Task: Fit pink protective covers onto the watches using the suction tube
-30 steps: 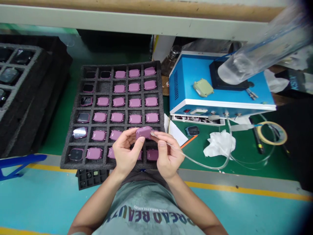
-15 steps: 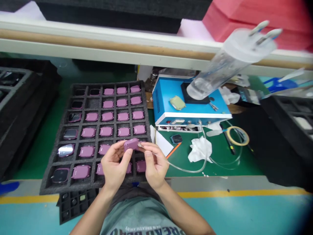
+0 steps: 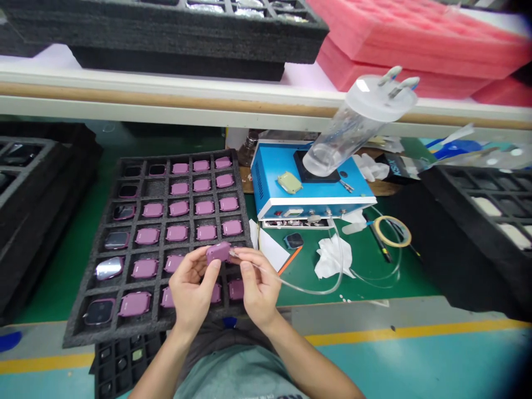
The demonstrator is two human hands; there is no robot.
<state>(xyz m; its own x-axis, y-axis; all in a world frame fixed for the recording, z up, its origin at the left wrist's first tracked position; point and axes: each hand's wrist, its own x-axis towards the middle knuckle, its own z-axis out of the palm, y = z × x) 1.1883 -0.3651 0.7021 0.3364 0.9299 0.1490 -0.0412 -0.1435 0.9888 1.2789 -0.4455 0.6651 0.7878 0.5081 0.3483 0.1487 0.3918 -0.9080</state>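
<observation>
My left hand (image 3: 192, 288) is closed on a purple watch case (image 3: 218, 252), held above the near side of a foam tray. The fingers of my right hand (image 3: 260, 285) pinch the end of a thin clear tube (image 3: 305, 288); its small tip meets or nearly meets the right side of the case. From there the tube curves back to the front of a blue machine (image 3: 266, 188). Under my hands, the dark grey foam tray (image 3: 158, 189) holds purple watch cases in rows, with dark-screened ones down its left column. My hands hide part of its near rows.
On the blue machine stand a clear cylinder (image 3: 338, 136) and a pale green watch case (image 3: 290, 182). Crumpled tissue (image 3: 332, 256), a dark watch piece (image 3: 293, 240) and a yellow tape roll (image 3: 392, 231) lie on the green mat. A shelf edge (image 3: 166, 105) crosses behind; foam trays stack left and right.
The view has tilted up a little, showing more of the shelf. Both hands keep their hold, and the case and tube tip stay together with a slight turn of the case.
</observation>
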